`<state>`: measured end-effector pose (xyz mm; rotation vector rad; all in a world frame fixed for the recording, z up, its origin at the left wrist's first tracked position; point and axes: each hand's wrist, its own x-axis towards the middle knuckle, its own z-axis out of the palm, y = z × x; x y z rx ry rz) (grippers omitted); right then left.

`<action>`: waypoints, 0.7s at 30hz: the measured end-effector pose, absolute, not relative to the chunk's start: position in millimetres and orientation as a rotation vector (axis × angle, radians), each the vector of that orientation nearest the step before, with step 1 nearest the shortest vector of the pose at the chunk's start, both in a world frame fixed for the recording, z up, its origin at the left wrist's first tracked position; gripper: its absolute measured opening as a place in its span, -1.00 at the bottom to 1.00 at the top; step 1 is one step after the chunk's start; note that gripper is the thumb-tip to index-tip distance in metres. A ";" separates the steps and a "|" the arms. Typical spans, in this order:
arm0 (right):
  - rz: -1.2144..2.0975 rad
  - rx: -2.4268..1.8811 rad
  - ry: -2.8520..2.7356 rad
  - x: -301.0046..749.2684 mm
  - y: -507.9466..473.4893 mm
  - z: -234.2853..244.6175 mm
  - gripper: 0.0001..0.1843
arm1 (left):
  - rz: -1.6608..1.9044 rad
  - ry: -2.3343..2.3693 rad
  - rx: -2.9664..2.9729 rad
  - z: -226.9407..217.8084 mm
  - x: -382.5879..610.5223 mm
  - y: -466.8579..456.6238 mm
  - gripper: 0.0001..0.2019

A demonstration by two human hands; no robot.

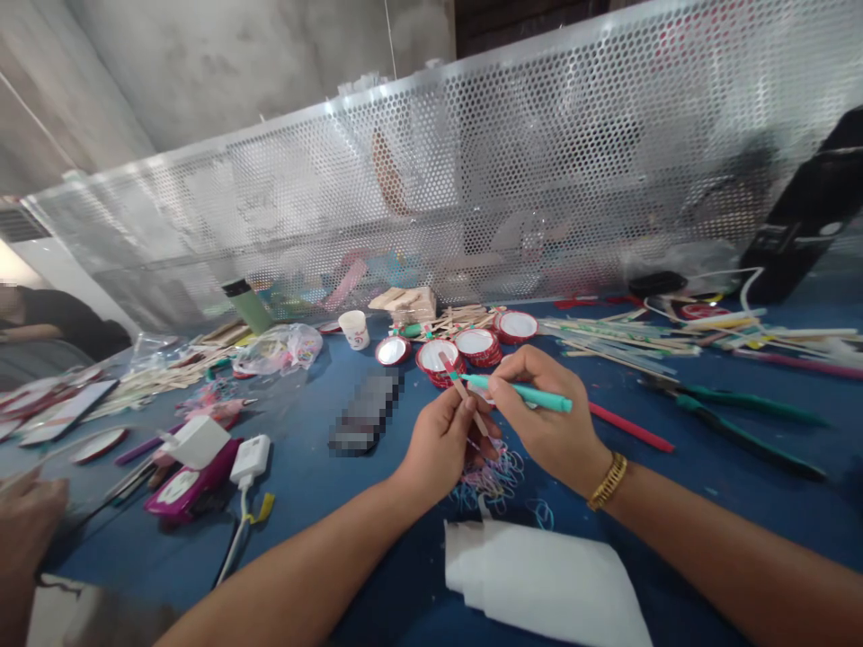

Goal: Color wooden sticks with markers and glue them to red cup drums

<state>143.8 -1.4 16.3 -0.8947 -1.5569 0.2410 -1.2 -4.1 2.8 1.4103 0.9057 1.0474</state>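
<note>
Between the thumb and fingers of my left hand (437,440) is a wooden craft stick (479,420), its far end coloured red and green. My right hand (539,418) is closed around a turquoise marker (532,395). The marker's tip meets or nearly meets the stick near its coloured part. Just beyond my hands stand stacks of round red-rimmed pieces with white tops (475,342). Under my hands lies a tangle of thin coloured bands (502,472). Close to me rests a white paper sheet or bag (539,575).
A dark phone (368,409) and a paper cup (354,331) are left of the stacks. Green-handled pliers (742,422) and a red marker (630,426) lie right. White chargers (199,442) sit left, near another person's hand (33,512). A perforated metal screen (431,180) closes the back.
</note>
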 end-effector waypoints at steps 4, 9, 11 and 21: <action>0.201 -0.893 -1.590 142.6 -2.2 15.3 -0.83 | 1.046 0.898 1.415 2.5 -0.9 -4.7 -0.59; 0.225 -0.929 -1.548 143.9 -1.1 16.1 -0.82 | 1.037 0.908 1.391 3.3 -0.6 -4.4 -0.59; 0.234 -0.909 -1.558 143.8 -1.5 16.3 -0.82 | 1.034 0.903 1.393 3.6 -0.5 -4.5 -0.59; 0.214 -0.916 -1.554 145.8 -0.5 17.5 -0.83 | 1.032 0.899 1.392 2.6 -0.7 -3.3 -0.58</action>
